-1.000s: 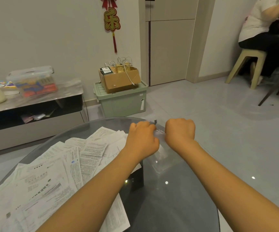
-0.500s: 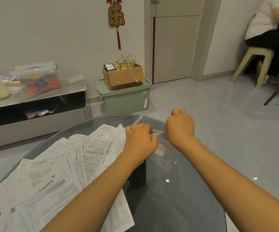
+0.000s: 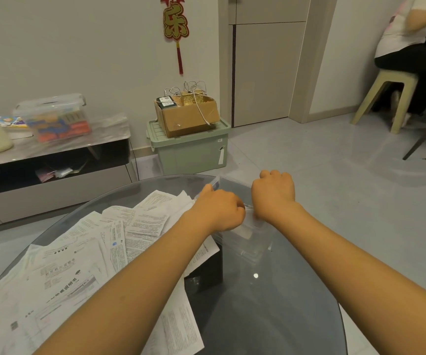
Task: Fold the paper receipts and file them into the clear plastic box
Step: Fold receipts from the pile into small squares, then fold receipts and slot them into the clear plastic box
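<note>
While both fists, left hand (image 3: 218, 210) and right hand (image 3: 273, 193), grip one clear plastic box (image 3: 251, 237), uncounted receipts (image 3: 91, 252) lie unfolded.

Under your hands sits a clear plastic box (image 3: 251, 248), smooth and see-through. Left of your left hand (image 3: 220, 210), matt printed paper receipts (image 3: 83, 254) lie on the glossy dark glass table (image 3: 270, 316).

I count two hands of mine, my left hand (image 3: 218, 210) and my right hand (image 3: 273, 193), both over one clear plastic box (image 3: 247, 239) on one glass bench (image 3: 270, 303). The paper receipts (image 3: 83, 260) overlap in one loose pile toward the bench's left edge; I cannot tell their number, well over ten. On the floor stands one green bin (image 3: 191, 149) carrying one cardboard box (image 3: 188, 114).
</note>
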`<state>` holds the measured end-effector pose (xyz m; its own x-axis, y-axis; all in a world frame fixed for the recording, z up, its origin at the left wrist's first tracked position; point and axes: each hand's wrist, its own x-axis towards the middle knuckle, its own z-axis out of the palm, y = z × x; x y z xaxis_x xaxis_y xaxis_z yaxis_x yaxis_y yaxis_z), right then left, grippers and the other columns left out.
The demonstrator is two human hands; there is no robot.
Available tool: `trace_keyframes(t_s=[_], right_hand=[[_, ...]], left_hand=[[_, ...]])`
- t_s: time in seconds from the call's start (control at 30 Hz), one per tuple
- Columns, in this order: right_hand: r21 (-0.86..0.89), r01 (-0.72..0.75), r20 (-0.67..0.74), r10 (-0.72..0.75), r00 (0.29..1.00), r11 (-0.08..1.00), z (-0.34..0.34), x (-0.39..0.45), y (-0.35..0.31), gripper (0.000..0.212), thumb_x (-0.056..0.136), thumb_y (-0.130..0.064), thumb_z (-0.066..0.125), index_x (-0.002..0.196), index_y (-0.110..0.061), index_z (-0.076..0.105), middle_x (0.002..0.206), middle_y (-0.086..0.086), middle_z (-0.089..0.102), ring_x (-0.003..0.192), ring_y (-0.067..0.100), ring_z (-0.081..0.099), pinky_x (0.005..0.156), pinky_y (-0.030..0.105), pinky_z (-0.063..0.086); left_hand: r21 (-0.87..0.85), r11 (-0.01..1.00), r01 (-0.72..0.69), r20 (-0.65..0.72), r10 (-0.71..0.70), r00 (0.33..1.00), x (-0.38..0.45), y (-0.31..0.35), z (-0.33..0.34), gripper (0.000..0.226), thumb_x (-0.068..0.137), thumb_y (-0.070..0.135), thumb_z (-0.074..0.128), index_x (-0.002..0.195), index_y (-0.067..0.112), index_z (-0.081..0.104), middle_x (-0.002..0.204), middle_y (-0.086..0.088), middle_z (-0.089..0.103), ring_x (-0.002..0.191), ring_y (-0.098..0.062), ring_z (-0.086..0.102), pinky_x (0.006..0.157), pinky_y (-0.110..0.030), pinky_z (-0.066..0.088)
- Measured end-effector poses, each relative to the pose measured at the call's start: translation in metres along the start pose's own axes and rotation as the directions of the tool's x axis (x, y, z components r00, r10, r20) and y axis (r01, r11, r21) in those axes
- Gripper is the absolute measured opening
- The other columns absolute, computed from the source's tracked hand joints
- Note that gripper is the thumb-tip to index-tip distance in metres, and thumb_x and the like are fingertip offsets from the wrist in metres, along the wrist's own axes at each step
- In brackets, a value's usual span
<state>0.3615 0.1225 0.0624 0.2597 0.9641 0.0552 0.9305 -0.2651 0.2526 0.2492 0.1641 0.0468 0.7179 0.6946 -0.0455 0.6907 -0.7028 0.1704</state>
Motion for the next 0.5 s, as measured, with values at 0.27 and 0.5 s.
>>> trace_keyframes(t_s=[0.27, 0.5], right_hand=[[0.310, 0.027, -0.047, -0.013, 0.999, 0.950, 0.001, -0.002, 0.011, 0.024, 0.084, -0.008, 0.062, 0.107, -0.014, 0.066, 0.115, 0.008, 0.053, 0.102, 0.026, 0.054, 0.071, 0.028, 0.039], [0.420, 0.047, -0.123, 0.005, 0.992, 0.906, 0.000, -0.020, 0.014, 0.023, 0.088, -0.012, 0.059, 0.107, -0.022, 0.069, 0.112, 0.004, 0.055, 0.101, 0.023, 0.054, 0.071, 0.026, 0.038]], left_hand=[[-0.015, 1.000, 0.001, 0.016, -0.001, 1.000, 0.003, -0.002, 0.005, 0.046, 0.094, 0.020, 0.024, 0.107, 0.020, 0.068, 0.113, -0.006, 0.065, 0.103, -0.022, 0.053, 0.095, -0.034, 0.019], [-0.069, 0.997, 0.039, -0.098, -0.046, 0.994, -0.016, 0.003, -0.009, 0.043, 0.097, 0.019, 0.025, 0.118, 0.021, 0.063, 0.122, -0.004, 0.060, 0.108, -0.019, 0.052, 0.101, -0.036, 0.020]])
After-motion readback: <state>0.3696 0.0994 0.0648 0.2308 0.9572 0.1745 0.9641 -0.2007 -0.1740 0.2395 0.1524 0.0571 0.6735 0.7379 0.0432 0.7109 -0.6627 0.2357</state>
